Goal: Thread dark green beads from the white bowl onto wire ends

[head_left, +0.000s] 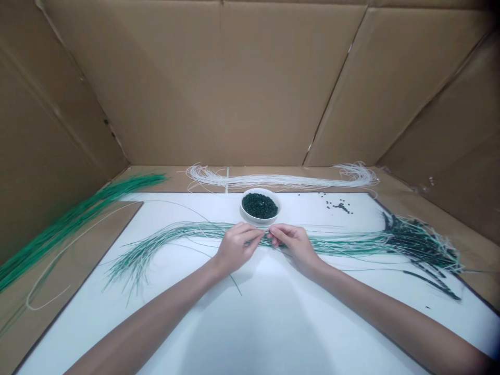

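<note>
Your left hand and right hand meet near the middle of the white worktop, fingertips almost touching; each has its thumb and fingers pinched together. A thin strand seems to run into your left pinch; what your right one grips is too small to tell. Under both hands, the bundle of green strands lies left to right, its dark beaded ends reaching the worktop's right edge. Just beyond your fingertips you have the white bowl of dark green beads, near the far edge, with loose beads to its right. Past that edge lies a white strand bundle; a brighter green bundle lies off the left edge. Cardboard walls bound you left, far and right, while broad white surface spreads between your forearms on the near side.
</note>
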`<state>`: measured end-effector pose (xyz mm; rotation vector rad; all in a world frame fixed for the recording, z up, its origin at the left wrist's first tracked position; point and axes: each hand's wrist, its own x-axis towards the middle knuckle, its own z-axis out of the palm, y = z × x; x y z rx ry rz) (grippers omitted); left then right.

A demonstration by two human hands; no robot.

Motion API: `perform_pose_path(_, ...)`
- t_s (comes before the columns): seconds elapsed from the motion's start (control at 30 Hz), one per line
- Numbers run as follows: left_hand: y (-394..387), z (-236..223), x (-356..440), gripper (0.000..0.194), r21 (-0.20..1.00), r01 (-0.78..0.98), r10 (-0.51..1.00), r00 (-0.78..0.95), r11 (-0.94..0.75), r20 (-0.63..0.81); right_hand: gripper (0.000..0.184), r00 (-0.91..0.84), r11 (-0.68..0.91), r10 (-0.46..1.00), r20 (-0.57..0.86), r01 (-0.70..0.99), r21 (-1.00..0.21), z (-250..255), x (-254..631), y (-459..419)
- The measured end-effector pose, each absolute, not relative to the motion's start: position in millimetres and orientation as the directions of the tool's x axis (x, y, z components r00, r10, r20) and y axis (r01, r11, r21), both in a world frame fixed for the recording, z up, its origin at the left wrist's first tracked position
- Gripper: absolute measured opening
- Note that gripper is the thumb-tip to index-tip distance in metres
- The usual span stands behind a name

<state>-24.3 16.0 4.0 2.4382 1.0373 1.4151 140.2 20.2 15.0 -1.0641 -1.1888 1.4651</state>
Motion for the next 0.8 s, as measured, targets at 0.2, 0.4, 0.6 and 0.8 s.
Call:
perform_pose_path(0.2, 16.4, 4.1, -23.8, 0.014, 0.434, 0.510, 0.628, 0.306, -0.743, 0.715, 0.025, -0.175, -0.098, 0.982, -0.075, -0.131, -0.986, 17.2, 139.5, 19.5)
perform_pose_path(0.4, 16.8, 2.6, -23.9, 0.013, 0.435, 0.508, 0.630, 0.315, -0.743, 0.710, 0.026, -0.161, -0.077, 0.985, -0.061, -0.099, -0.992, 15.0, 138.0, 19.0)
perform_pose_path(0.6, 16.0, 2.5, -24.0, 0.014, 0.489, 0.520, 0.687, 0.304, -0.700, 0.660, 0.026, -0.165, -0.062, 0.985, -0.049, -0.072, -0.995, 11.2, 139.0, 20.3)
perform_pose_path(0.8, 15.6, 5.6, -23.6, 0.015, 0.572, 0.542, 0.767, 0.246, -0.616, 0.593, 0.029, -0.168, -0.101, 0.983, -0.076, -0.151, -0.983, 12.1, 141.4, 22.5)
